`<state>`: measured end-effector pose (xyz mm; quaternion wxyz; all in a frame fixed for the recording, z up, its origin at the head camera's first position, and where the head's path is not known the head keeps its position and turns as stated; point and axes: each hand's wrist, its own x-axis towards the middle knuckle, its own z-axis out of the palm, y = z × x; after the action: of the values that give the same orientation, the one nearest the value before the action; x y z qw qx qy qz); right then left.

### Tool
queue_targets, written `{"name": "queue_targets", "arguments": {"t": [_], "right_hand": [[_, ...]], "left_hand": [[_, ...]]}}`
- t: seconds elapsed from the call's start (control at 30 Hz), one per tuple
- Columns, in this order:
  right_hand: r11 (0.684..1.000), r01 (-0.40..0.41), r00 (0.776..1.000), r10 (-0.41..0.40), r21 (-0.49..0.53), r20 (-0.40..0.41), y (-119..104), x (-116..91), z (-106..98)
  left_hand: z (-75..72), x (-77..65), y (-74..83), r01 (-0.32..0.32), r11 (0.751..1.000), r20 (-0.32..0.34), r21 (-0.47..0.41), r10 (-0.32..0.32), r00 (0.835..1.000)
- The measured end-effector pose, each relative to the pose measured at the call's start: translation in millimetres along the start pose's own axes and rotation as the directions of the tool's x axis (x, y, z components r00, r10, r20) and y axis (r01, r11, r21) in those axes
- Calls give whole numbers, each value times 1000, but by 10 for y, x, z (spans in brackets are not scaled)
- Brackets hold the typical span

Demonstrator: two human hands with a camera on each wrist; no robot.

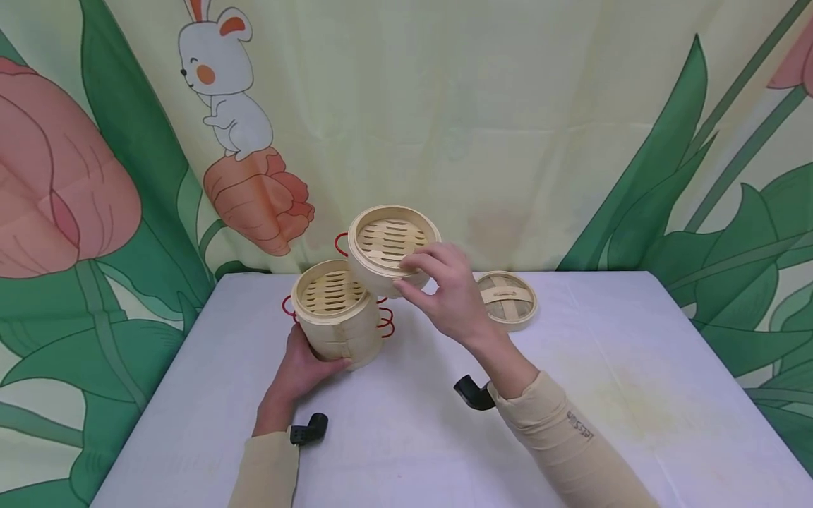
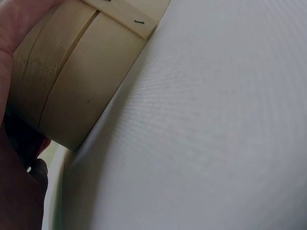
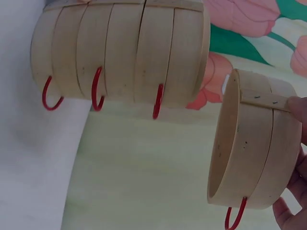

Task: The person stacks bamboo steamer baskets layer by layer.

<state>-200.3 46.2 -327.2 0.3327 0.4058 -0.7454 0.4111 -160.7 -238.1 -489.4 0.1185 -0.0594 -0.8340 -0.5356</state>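
Note:
A round bamboo steamer basket [image 1: 392,236] with red loop handles is raised in my right hand [image 1: 447,289], thumb and fingers pinching its near rim. It hangs tilted above and right of a stack of bamboo steamer baskets [image 1: 339,331], apart from it in the right wrist view. That stack stands on the table, its slatted top tier facing up. My left hand [image 1: 308,363] grips the stack low on its left side, thumb across the front, other fingers mostly hidden behind. From the left wrist view, the stack's wall [image 2: 84,76] meets the white cloth.
Behind my right hand lies a round woven bamboo lid [image 1: 508,300] on the white-covered table [image 1: 571,437]. A printed curtain [image 1: 495,127] hangs along the table's back edge. Each wrist carries a black camera mount [image 1: 309,429].

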Motion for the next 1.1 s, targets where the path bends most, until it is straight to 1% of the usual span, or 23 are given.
{"name": "queue_targets", "arguments": {"t": [0.1, 0.23, 0.33, 0.47, 0.57, 0.87, 1.0, 1.1], "right_hand": [[1000, 5, 1000, -5, 5, -1, -15, 34, 88], [1000, 4, 1000, -4, 10, 9, -52, 77, 204], [1000, 11, 1000, -11, 16, 10, -81, 106, 286], [999, 27, 1000, -27, 25, 3, -119, 134, 371], [999, 31, 999, -32, 27, 6, -141, 150, 422], [999, 34, 999, -35, 17, 41, -200, 172, 554], [999, 32, 998, -32, 4, 57, -232, 167, 606], [999, 35, 997, -35, -2, 68, -263, 166, 633]], "left_hand": [[3, -6, 13, -10, 1000, -4, 3, 10, 1000], [-27, -47, 271, -18, 1000, 3, 11, 18, 1000], [-52, -77, 456, -3, 1000, 13, 1, 3, 1000], [-58, -83, 457, 17, 1000, 21, -14, -17, 1000], [-62, -81, 448, 16, 1000, 31, -15, -16, 999], [-65, -82, 467, -9, 1000, 29, -19, 9, 1000], [-65, -74, 450, -37, 999, 28, -10, 37, 999], [-45, -48, 303, -46, 999, 22, -8, 46, 999]]}}
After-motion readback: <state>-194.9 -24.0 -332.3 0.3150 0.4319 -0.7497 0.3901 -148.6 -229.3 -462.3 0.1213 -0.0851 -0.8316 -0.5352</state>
